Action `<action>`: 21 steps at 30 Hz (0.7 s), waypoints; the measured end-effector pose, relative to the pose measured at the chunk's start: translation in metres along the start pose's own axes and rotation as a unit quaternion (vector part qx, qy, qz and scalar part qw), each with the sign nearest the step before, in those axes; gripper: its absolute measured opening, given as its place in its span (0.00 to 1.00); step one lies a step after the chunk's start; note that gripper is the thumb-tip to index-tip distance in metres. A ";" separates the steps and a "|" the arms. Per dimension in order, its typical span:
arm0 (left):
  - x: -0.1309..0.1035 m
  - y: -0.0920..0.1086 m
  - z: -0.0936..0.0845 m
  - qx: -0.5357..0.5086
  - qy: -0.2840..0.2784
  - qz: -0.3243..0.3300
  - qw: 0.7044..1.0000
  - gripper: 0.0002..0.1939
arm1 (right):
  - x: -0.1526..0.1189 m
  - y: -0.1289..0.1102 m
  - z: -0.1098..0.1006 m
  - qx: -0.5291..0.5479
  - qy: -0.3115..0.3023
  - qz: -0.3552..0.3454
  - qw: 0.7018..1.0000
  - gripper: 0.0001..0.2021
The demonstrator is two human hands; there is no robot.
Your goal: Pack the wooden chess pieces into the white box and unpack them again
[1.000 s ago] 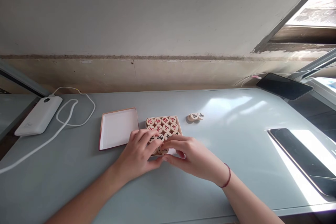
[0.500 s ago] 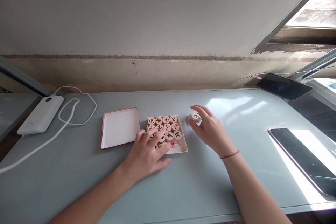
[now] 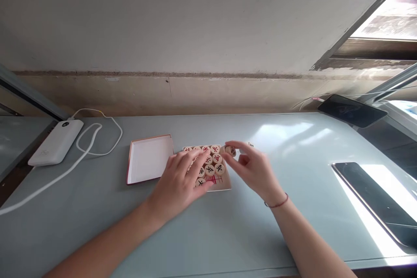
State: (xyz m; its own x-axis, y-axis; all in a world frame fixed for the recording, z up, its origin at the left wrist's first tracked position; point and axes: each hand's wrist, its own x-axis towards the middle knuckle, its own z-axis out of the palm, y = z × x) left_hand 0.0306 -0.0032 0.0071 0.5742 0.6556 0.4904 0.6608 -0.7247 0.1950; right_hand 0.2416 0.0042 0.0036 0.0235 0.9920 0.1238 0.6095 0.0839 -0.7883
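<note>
An open box (image 3: 225, 185) of Chinese chess pieces lies on the desk. Rows of round wooden pieces (image 3: 210, 170) with red and black characters fill most of it, and its printed bottom shows at the near right corner. Over the left part of the box, my left hand (image 3: 177, 180) rests palm down with fingers stretched across the pieces, hiding some. Between thumb and fingertips of my right hand (image 3: 252, 168) is a small stack of Chinese chess pieces (image 3: 230, 151), tilted on its side, by the box's right edge. Another piece (image 3: 250, 144) shows partly behind the right hand.
Left of the box lies its shallow lid (image 3: 150, 160), inside up. A white power bank (image 3: 56, 144) with a looped white cable (image 3: 87, 150) is at the far left. One phone (image 3: 353, 110) is at the back right, another (image 3: 371, 202) at the right. A wall borders the desk's back.
My right hand has picked up the Chinese chess pieces from the desk and moved them left to the box's edge. The left hand has shifted slightly, covering more of the upper rows.
</note>
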 end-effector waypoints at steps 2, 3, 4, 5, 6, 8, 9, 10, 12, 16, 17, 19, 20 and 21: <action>0.008 0.003 0.003 -0.014 0.028 -0.011 0.999 0.26 | -0.007 -0.012 0.003 0.090 -0.062 0.020 0.994 0.16; 0.010 0.004 0.005 -0.021 0.037 -0.011 0.999 0.25 | -0.010 -0.016 0.004 0.128 -0.091 0.028 0.987 0.16; 0.012 0.006 0.008 -0.028 0.045 -0.011 0.999 0.22 | -0.011 -0.019 0.005 0.158 -0.114 0.034 0.980 0.16; 0.013 0.007 0.011 -0.034 0.054 -0.010 0.998 0.19 | -0.013 -0.021 0.006 0.180 -0.131 0.039 0.974 0.16; 0.013 0.008 0.013 -0.042 0.060 -0.011 0.997 0.17 | -0.013 -0.021 0.006 0.195 -0.145 0.043 0.969 0.16; 0.011 0.011 0.016 -0.064 0.071 -0.021 0.995 0.13 | -0.013 -0.021 0.005 0.207 -0.159 0.045 0.964 0.17; 0.010 0.012 0.016 -0.077 0.074 -0.029 0.994 0.12 | -0.013 -0.021 0.004 0.206 -0.159 0.047 0.964 0.17; 0.009 0.013 0.015 -0.090 0.076 -0.037 0.992 0.11 | -0.012 -0.021 0.003 0.202 -0.154 0.048 0.966 0.17; 0.006 0.014 0.013 -0.110 0.070 -0.049 0.990 0.08 | -0.011 -0.020 -0.001 0.194 -0.129 0.053 0.971 0.18; 0.001 0.015 0.013 -0.132 0.016 -0.048 0.990 0.05 | -0.006 -0.018 -0.007 0.182 -0.075 0.070 0.978 0.17; 0.000 0.015 0.015 -0.135 0.005 -0.044 0.990 0.05 | -0.005 -0.017 -0.008 0.179 -0.072 0.072 0.979 0.17; -0.002 0.015 0.018 -0.133 -0.007 -0.037 0.990 0.06 | -0.004 -0.015 -0.008 0.171 -0.075 0.072 0.980 0.16; -0.003 0.015 0.020 -0.130 -0.011 -0.033 0.991 0.06 | -0.005 -0.014 -0.008 0.168 -0.082 0.069 0.980 0.16; -0.003 0.014 0.021 -0.126 -0.014 -0.031 0.991 0.06 | -0.005 -0.013 -0.008 0.164 -0.093 0.066 0.980 0.16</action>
State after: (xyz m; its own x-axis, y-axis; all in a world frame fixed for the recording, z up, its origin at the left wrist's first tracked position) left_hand 0.0486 -0.0114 -0.0098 0.5523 0.7036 0.4471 0.5560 -0.7105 0.4314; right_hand 0.2400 -0.0030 0.0182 -0.0790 0.9936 -0.0808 0.3219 -0.0513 -0.9454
